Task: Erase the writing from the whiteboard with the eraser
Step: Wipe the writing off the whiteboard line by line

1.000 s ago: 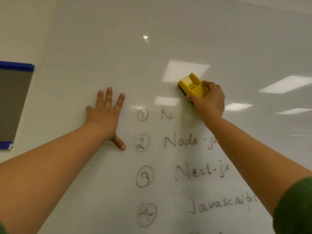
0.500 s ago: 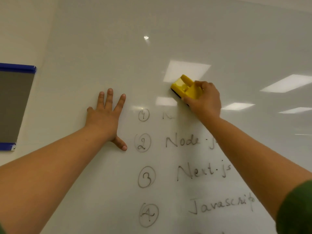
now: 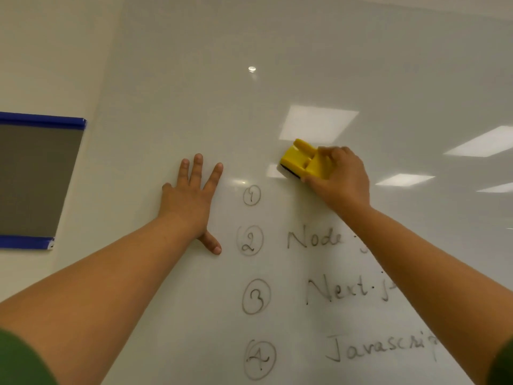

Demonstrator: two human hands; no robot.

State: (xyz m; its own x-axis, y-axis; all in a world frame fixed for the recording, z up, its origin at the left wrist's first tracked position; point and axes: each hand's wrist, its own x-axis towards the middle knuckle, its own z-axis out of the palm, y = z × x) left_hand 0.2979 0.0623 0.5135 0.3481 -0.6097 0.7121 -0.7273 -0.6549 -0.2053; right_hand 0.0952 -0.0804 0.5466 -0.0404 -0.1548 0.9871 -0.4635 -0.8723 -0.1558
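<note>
The right hand has its grip wrapped round the yellow eraser, fingers over the top of the plastic body, thumb tucked underneath. The eraser is pressed flat to the whiteboard, just above and to the right of the circled 1. The space right of that circled 1 looks wiped clean. The left hand holds nothing: its grip is spread wide, palm flat on the board, just left of the circled 1, steadying the body.

That eraser looks light and rigid, a hard plastic shell with a dark soft pad on the underside, so the shell is the place to hold it. The board is glossy and slick, so the pad should glide; firm, even pressure will probably matter more than strength.

Plenty left, I'd say. Below the circled 1 sit the circled 2 with "Node", a third line reading "Next" and a fourth reading "Javascript", partly hidden by the right forearm.
</note>
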